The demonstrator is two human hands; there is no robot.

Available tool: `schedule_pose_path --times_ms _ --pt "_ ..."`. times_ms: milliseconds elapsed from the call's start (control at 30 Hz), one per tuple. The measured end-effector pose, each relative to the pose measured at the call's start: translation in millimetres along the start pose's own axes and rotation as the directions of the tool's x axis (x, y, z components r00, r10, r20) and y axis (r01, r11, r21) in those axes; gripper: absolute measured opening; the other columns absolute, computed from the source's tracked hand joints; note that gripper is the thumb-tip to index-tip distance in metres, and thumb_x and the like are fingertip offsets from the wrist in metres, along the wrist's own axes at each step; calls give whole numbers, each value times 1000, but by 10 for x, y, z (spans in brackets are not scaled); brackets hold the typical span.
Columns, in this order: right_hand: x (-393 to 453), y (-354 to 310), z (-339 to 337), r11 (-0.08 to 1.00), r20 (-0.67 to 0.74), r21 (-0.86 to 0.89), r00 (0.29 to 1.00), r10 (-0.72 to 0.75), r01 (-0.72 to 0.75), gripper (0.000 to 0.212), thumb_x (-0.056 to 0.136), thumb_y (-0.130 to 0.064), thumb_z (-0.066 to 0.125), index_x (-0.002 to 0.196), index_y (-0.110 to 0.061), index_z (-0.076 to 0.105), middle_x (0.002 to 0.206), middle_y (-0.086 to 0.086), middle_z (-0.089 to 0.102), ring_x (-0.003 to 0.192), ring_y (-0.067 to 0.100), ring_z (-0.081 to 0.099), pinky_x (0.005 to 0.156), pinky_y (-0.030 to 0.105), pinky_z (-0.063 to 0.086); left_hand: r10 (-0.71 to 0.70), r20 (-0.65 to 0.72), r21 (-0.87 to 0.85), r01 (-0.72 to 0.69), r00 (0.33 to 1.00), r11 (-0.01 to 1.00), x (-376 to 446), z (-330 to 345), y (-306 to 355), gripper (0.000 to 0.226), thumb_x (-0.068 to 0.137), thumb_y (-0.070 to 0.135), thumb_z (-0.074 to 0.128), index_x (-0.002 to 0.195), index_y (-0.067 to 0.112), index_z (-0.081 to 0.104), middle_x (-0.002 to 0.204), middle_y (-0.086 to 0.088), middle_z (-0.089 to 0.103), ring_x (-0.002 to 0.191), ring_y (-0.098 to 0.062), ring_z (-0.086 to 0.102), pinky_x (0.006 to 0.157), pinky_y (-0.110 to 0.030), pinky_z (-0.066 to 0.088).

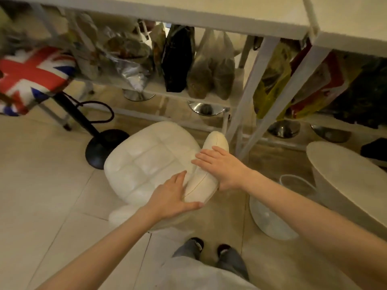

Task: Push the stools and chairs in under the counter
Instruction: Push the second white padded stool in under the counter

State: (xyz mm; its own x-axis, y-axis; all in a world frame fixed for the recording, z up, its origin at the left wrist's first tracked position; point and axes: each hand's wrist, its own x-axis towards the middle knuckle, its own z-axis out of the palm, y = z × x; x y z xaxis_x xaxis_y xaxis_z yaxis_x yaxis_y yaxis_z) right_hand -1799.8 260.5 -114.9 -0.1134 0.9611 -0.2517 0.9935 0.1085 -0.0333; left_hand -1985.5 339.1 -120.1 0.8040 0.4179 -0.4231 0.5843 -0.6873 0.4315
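Observation:
A white quilted stool with a low padded backrest stands on the tiled floor just in front of the white counter. My left hand lies on the near end of the backrest, thumb wrapped round its outer side. My right hand rests flat across the backrest's middle, fingers spread toward the seat. A stool with a Union Jack seat on a black post stands at the left. A round white stool stands at the right.
Under the counter a shelf holds several plastic bags. White slanted counter legs rise right of the quilted stool. Chrome stool bases show beyond the shelf. A black round base sits on the floor beside the stool. My feet are below.

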Motion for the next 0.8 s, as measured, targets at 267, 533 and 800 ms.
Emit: schedule_pose_path --times_ms 267,533,800 --pt "144 152 120 953 19 -47 954 -298 299 69 70 -28 69 132 -17 41 131 6 51 124 24 41 110 40 15 -161 -282 210 224 946 952 -200 399 115 98 62 79 45 138 17 34 126 -3 56 112 -23 54 93 -38 40" --pt "198 215 196 912 -32 -92 914 -404 400 65 55 -35 76 111 -11 52 109 9 59 103 28 53 93 37 36 -231 -431 220 350 872 911 -219 557 168 74 51 68 60 102 14 60 81 -3 68 69 -26 65 64 -33 49" --pt "215 183 226 912 -95 -53 907 -411 407 57 60 -31 73 108 -7 55 99 12 61 91 32 56 85 41 41 -161 -458 273 311 874 911 -225 543 -7 69 55 69 54 100 16 57 70 0 63 59 -24 62 58 -32 47"
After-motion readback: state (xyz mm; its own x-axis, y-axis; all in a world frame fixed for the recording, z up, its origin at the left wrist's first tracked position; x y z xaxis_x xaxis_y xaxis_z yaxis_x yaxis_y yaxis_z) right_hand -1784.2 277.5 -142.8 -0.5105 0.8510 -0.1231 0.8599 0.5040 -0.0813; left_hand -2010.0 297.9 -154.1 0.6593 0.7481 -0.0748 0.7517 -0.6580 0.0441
